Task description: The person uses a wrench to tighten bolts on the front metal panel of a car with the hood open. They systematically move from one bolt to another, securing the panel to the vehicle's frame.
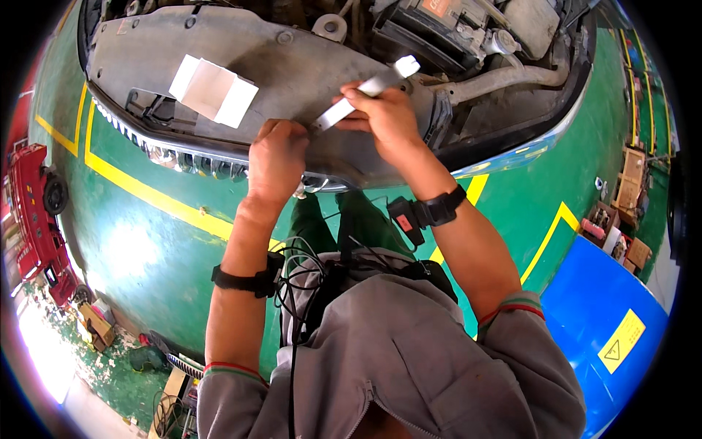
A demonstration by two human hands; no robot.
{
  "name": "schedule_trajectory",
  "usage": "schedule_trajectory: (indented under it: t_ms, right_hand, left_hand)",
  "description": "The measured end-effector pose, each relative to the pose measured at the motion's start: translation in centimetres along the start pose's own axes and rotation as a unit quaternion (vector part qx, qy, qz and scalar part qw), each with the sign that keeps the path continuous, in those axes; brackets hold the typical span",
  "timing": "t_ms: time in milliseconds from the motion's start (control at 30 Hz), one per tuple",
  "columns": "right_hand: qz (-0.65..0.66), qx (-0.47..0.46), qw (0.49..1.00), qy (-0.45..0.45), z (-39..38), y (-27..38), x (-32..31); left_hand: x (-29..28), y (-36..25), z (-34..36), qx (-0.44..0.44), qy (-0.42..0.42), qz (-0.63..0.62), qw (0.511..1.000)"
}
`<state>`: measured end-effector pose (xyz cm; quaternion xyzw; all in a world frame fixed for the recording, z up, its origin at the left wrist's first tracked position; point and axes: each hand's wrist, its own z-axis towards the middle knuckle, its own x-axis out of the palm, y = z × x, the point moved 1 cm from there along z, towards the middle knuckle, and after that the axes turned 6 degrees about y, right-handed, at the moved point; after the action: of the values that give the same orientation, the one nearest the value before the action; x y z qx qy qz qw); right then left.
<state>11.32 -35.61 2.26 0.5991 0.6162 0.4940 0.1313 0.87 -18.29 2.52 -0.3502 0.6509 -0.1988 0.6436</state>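
I find the vehicle's open front spanning the work area. Its grey cover carries the work; the front edge runs just beneath the wrists, and past the right edge the bay drops away around a black box-shaped part, where a dropped piece could, in my judgement, be hard to recover. A gap breaks the cover near its front left corner. The usable bare room lies mid-cover, between the hands and the rear edge. A white box rests on the cover's left half, close to that gap; leftward moves should pass clear of it. Loose cables hang by the left forearm and could snag.

The right hand is closed, thumb and fingers pinching the middle of a pale strip. The left hand has its fingers curled at the strip's near end; I cannot tell whether they grip it. The strip slants over the cover's right half, far end toward the bay. I advise a light, steady right pinch, fine work by the left fingertips, and that far end turned inward from the right edge.
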Motion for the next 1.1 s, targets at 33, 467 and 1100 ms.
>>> schedule_trajectory:
  t_ms: [33,467,1100]
  right_hand:
    - [0.014,0.023,0.999,-0.018,-0.4,0.1,-0.3]
    - [0.156,0.013,0.986,-0.055,-3.6,-1.3,-0.7]
    - [0.192,-0.117,0.957,-0.185,-14.3,3.1,-2.4]
  left_hand:
    - [-0.1,-0.2,-0.1,0.017,-0.009,0.005,1.0]
    - [-1.4,-2.5,0.0,-0.002,0.035,-0.079,0.996]
    - [-16.1,1.7,1.1,0.059,-0.106,-0.026,0.992]
